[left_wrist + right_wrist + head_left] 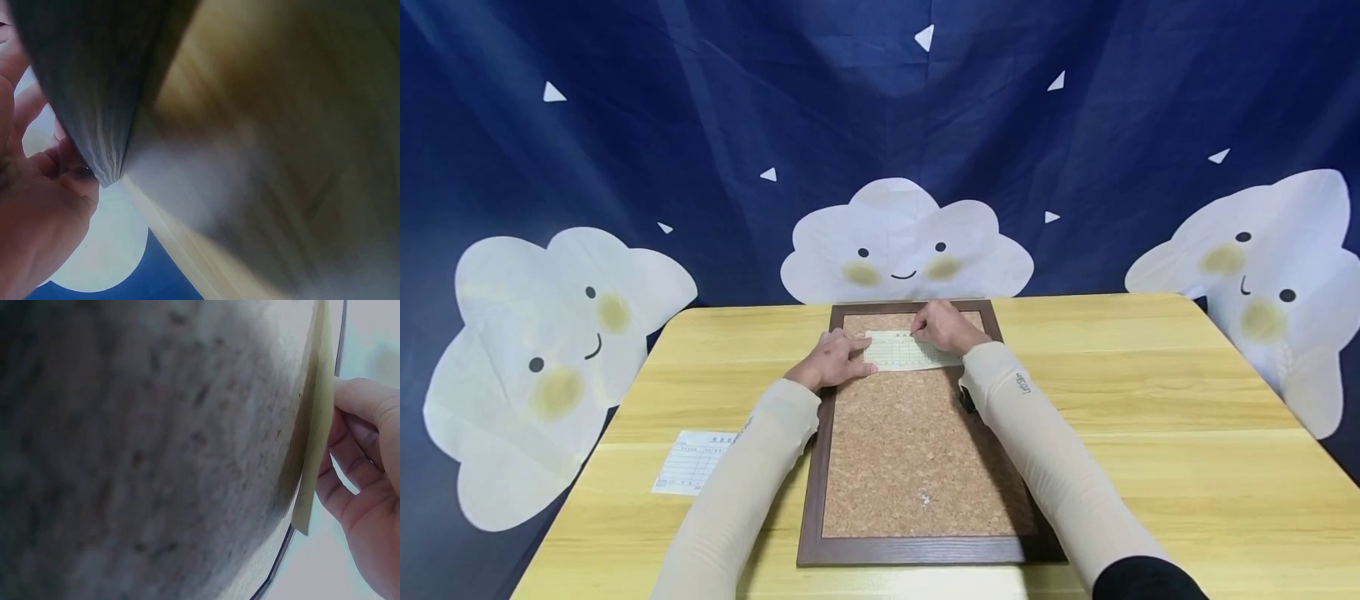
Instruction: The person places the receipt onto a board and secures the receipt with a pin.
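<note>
A pale yellow-green printed form (891, 351) lies across the upper part of a cork board (917, 450) with a dark brown wooden frame. My left hand (833, 360) reaches over the frame's left side, its extended thumb and forefinger touching the form's left end. Near the form's top middle is my right hand (946, 326), fingers bent and fingertips close together at the paper. In the right wrist view the thumb of my right hand (369, 444) meets the form (317, 437), whose near end lifts off the cork. I cannot tell whether those fingertips pinch something small.
Another printed form (692, 461), white, lies on the wooden table (1150, 417) left of the board, partly behind my left sleeve. A small white mark (924, 499) shows low on the cork. Behind the table hangs a blue curtain (865, 92) with white clouds.
</note>
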Motion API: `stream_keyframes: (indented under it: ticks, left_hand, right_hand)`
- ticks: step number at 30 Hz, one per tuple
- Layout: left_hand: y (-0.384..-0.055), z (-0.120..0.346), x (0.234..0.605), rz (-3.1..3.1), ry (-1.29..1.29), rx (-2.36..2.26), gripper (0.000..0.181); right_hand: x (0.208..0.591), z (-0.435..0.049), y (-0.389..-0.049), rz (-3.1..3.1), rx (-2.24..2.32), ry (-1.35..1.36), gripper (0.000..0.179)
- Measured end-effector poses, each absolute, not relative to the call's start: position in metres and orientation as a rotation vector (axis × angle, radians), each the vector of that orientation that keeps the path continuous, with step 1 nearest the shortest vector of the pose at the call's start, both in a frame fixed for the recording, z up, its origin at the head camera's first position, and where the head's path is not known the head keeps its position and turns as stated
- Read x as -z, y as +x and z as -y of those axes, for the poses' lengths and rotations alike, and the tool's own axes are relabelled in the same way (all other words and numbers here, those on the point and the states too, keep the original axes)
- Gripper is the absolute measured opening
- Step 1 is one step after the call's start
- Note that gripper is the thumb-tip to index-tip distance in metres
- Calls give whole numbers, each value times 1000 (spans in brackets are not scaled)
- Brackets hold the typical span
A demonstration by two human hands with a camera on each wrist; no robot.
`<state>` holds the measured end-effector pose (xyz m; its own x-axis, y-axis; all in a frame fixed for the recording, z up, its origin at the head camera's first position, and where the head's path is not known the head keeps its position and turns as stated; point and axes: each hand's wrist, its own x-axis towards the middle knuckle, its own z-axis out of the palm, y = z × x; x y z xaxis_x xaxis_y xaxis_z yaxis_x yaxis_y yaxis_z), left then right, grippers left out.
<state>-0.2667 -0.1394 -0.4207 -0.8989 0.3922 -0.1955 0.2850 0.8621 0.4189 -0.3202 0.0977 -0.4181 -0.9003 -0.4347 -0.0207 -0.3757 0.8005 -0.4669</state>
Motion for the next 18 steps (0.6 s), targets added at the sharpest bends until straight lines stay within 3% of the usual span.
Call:
stream_keyframes:
  ticks: [8,18]
  left_hand:
    - [-266,140,420,-2750,518,-563,64]
    - [-266,140,419,-2749,531,-559,64]
  right_hand:
    - [418,-98,-321,-2864,687,-688,25]
    - [417,-99,-321,-2861,647,-693,17]
